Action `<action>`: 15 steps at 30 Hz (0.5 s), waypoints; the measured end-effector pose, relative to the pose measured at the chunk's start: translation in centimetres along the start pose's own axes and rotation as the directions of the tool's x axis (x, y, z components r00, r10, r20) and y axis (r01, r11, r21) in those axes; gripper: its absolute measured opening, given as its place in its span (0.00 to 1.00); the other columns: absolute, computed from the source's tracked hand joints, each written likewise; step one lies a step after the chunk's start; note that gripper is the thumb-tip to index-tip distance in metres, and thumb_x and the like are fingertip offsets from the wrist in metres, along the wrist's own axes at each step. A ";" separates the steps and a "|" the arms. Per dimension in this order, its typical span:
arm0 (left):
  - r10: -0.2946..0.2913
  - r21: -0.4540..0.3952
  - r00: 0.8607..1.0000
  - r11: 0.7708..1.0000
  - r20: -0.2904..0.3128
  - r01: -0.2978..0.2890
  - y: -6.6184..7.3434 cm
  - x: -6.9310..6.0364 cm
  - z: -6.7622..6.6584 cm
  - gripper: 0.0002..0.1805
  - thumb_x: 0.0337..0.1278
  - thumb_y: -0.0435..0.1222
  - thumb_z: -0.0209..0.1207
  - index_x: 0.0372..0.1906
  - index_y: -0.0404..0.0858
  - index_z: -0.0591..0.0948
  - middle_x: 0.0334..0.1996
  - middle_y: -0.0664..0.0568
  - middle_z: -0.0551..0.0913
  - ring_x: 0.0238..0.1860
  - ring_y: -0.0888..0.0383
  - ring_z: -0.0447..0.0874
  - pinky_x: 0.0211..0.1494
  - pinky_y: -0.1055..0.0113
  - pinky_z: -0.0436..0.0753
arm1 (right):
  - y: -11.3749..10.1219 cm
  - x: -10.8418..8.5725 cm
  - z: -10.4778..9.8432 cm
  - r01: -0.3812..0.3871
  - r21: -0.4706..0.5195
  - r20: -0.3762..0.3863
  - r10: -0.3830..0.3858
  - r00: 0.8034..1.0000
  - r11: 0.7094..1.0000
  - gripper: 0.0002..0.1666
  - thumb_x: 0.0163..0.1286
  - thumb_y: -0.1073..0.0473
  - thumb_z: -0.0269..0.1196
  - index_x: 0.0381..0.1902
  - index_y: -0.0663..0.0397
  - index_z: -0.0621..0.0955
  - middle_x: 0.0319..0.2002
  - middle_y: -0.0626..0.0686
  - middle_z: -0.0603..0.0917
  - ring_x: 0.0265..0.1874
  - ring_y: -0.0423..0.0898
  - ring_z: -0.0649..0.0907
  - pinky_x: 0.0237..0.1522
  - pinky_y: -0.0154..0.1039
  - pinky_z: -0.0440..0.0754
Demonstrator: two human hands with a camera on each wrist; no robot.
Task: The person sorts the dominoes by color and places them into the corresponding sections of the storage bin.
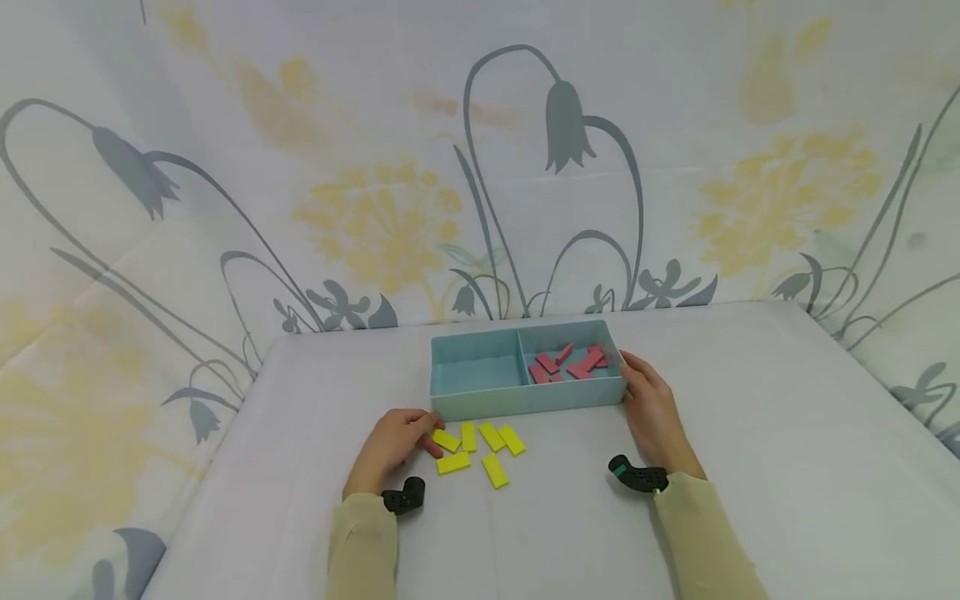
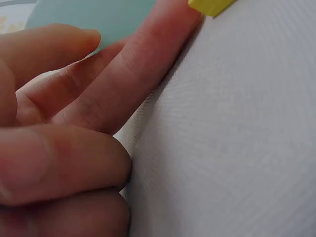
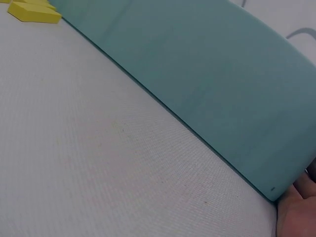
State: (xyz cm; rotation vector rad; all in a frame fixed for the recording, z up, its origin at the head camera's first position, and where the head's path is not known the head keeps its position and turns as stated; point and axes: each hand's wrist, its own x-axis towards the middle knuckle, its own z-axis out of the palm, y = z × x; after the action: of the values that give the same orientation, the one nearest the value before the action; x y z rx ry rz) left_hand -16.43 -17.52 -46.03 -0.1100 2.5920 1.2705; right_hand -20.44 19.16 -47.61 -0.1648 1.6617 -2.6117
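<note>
A light-blue box (image 1: 480, 405) with two compartments stands on the table, and several pink blocks (image 1: 547, 363) lie in its right one. Several flat yellow blocks (image 1: 495, 471) are spread in front of the box. My left hand (image 1: 393, 442) is at the box's front left corner, thumb and a finger beside the nearest yellow block (image 1: 446, 440). In the left wrist view an outstretched finger (image 2: 143, 54) reaches a yellow block's end (image 2: 212, 6), while lower fingers are curled. Against the box's right end lies my right hand (image 1: 651, 408), its fingers partly hidden; the right wrist view shows fingers (image 3: 301, 212) at a lower corner.
A white cloth (image 1: 555, 525) covers the table. Behind it hangs a flower-patterned curtain (image 1: 420, 100). Each wrist wears a black camera, the left one (image 1: 405, 496) and the right one (image 1: 637, 475). The box's left compartment (image 1: 480, 372) shows its bare floor.
</note>
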 end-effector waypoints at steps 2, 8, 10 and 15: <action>-0.011 -0.008 1.000 1.000 0.010 0.011 0.0 0.0 -0.1 0.17 0.60 0.51 0.47 0.39 0.47 0.81 0.19 0.56 0.82 0.11 0.58 0.62 0.14 0.71 0.62 | 0.0 0.0 0.2 0.001 -0.009 0.001 -0.001 1.000 1.000 0.32 0.70 0.55 0.47 0.67 0.61 0.52 0.67 0.56 0.48 0.66 0.49 0.51 0.64 0.36 0.54; -0.036 -0.087 0.998 0.995 0.055 0.040 -0.2 0.0 -0.4 0.20 0.59 0.53 0.47 0.40 0.41 0.78 0.21 0.52 0.83 0.11 0.58 0.70 0.16 0.71 0.70 | -0.1 -0.1 0.3 -0.002 -0.026 0.001 0.002 1.000 1.000 0.32 0.70 0.55 0.47 0.67 0.61 0.52 0.67 0.57 0.48 0.66 0.50 0.51 0.64 0.35 0.55; -0.040 -0.113 0.997 0.992 0.070 0.048 -0.3 0.0 -0.4 0.21 0.59 0.53 0.48 0.40 0.40 0.76 0.21 0.50 0.83 0.13 0.57 0.73 0.18 0.70 0.73 | -0.1 -0.1 0.3 0.000 -0.021 0.003 0.000 1.000 1.000 0.33 0.70 0.55 0.47 0.67 0.62 0.51 0.67 0.57 0.48 0.66 0.50 0.50 0.64 0.36 0.54; -0.054 -0.150 0.995 0.986 0.082 0.066 -0.4 -0.2 -0.6 0.21 0.58 0.53 0.49 0.39 0.38 0.75 0.22 0.49 0.83 0.14 0.56 0.76 0.21 0.68 0.77 | -0.2 -0.1 0.3 -0.001 -0.024 0.015 0.001 1.000 1.000 0.33 0.70 0.54 0.47 0.67 0.62 0.50 0.67 0.58 0.46 0.66 0.51 0.49 0.65 0.37 0.52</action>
State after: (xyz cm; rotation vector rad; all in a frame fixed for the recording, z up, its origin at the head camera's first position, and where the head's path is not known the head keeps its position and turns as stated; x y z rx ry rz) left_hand -16.29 -18.27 -45.89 -0.1627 2.4061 1.4213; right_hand -20.34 19.00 -47.36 -0.1836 1.6883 -2.5847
